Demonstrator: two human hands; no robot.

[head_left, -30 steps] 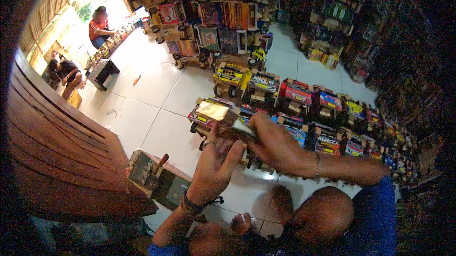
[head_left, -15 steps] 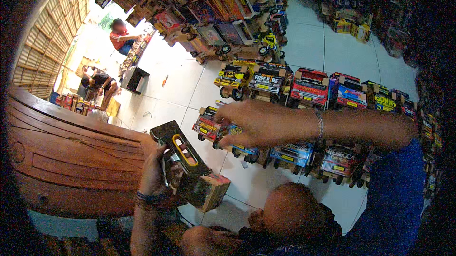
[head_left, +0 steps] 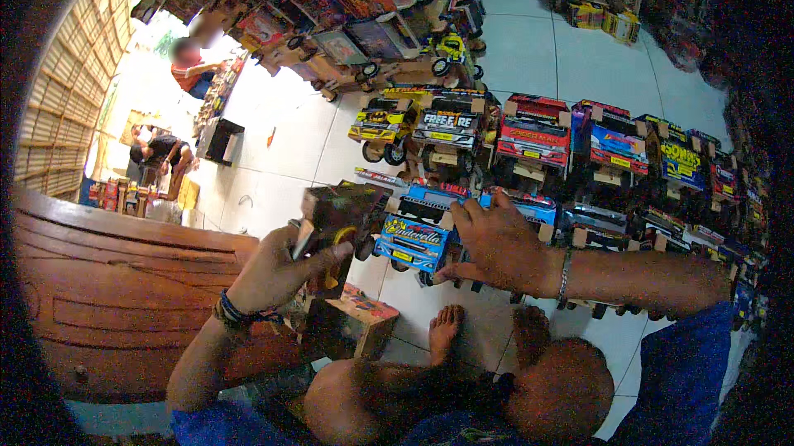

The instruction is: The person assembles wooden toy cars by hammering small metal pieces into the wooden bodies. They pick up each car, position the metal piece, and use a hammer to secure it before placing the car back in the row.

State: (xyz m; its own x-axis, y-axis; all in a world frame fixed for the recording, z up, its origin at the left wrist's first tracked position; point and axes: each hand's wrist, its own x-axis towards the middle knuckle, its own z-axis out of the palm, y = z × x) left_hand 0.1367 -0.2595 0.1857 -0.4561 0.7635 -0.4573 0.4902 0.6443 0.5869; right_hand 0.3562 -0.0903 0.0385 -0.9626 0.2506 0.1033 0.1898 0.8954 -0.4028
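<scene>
My left hand (head_left: 285, 268) is closed around a dark toy truck body (head_left: 335, 202), blurred, with a curved yellow edging on its side. Just under it is a box with bare wood and a printed top (head_left: 372, 326); whether the two are joined I cannot tell. My right hand (head_left: 509, 252) reaches to the near row of toy trucks. Its thumb and fingers grip the right end of a light blue toy truck (head_left: 413, 235), whose printed front faces me. Behind it stand a black-fronted truck (head_left: 451, 128) and a red truck (head_left: 533, 140).
A carved brown wooden panel (head_left: 132, 305) lies at my left. More wooden toy trucks (head_left: 356, 0) crowd the far side. White floor tiles (head_left: 517, 49) show between the rows. Two people, one in a red shirt (head_left: 188, 66), are at the far left by a woven wall (head_left: 70, 90).
My right hand has come down from above the trucks onto the light blue one. My left hand has turned and raised the dark truck body. The view has shifted slightly.
</scene>
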